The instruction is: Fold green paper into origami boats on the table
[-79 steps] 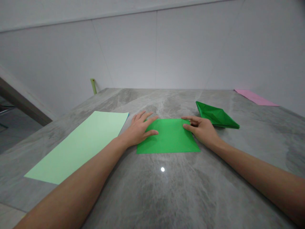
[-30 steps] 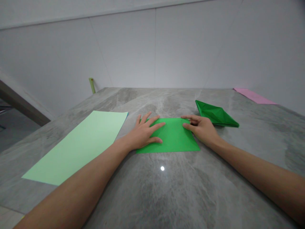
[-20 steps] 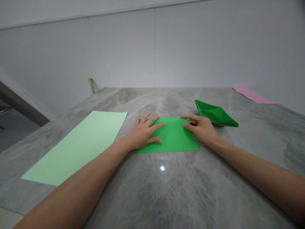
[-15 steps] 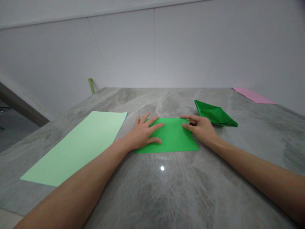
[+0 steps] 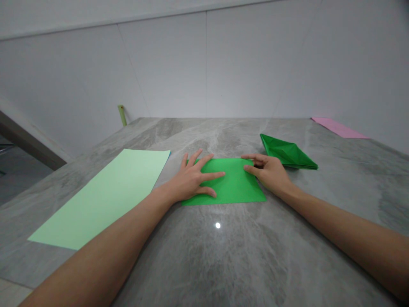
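A bright green sheet of paper (image 5: pixel 236 183) lies flat on the table in front of me, its long edges running left to right. My left hand (image 5: pixel 193 179) rests on the sheet's left part with the fingers spread wide. At the far right corner, my right hand (image 5: pixel 266 170) grips the sheet's edge, thumb on top and forefinger stretched along the far edge. The other fingers of that hand are curled and partly hidden. Just beyond my right hand sits a folded dark green paper boat (image 5: pixel 287 154).
A pale green sheet (image 5: pixel 111 196) lies to the left, with a thin blue edge showing under it. Pink paper (image 5: pixel 338 127) rests at the back right by the wall (image 5: pixel 249 64). The grey marbled tabletop (image 5: pixel 204 260) ends at the left.
My left forefinger has shifted down and a little right over the green paper. My right hand and the paper look the same.
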`<state>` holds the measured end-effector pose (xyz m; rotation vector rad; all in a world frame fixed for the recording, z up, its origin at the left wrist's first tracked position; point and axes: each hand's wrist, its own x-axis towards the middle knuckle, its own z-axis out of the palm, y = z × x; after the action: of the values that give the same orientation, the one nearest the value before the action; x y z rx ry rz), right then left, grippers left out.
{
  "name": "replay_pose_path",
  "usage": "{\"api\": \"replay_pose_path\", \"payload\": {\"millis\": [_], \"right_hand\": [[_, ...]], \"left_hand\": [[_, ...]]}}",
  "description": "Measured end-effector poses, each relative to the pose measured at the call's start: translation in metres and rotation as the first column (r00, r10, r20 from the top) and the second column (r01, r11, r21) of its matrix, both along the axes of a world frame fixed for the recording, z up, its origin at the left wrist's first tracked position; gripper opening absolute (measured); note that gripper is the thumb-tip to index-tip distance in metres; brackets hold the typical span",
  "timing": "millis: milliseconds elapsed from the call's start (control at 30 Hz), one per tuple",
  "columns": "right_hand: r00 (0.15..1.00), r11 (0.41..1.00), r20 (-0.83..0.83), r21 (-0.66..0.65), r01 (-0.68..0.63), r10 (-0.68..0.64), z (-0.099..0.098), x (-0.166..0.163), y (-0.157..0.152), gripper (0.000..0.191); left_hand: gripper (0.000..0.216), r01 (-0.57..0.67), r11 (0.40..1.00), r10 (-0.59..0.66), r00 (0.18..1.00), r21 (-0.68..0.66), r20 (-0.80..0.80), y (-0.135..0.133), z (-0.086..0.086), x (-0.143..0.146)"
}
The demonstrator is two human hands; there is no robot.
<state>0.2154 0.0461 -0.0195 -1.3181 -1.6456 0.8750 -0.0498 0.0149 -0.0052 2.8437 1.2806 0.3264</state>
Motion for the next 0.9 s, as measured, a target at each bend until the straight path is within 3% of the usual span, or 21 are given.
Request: {"api": "replay_pose_path", "payload": {"millis": [567,800,900], "right_hand": [[1.000,1.000,-0.007,0.011,0.018,-0.018,0.003,-0.002,-0.001,0.035],[1.000,0.999,0.016,0.036,0.021,-0.021,0.000,0.000,0.001,0.034],[1.000,1.000,0.013,0.021,0.021,-0.022,0.001,-0.001,0.000,0.036]], "left_hand": [[0.065,-0.007,1.000,0.006,1.000,-0.013,-0.028,0.000,0.003,0.001],[0.035,0.201,0.980,-0.200,0.979,0.009,-0.025,-0.005,0.013,0.004],[0.048,0.279,0.958,-0.281,0.960,-0.060,-0.018,-0.011,0.019,0.007]]}}
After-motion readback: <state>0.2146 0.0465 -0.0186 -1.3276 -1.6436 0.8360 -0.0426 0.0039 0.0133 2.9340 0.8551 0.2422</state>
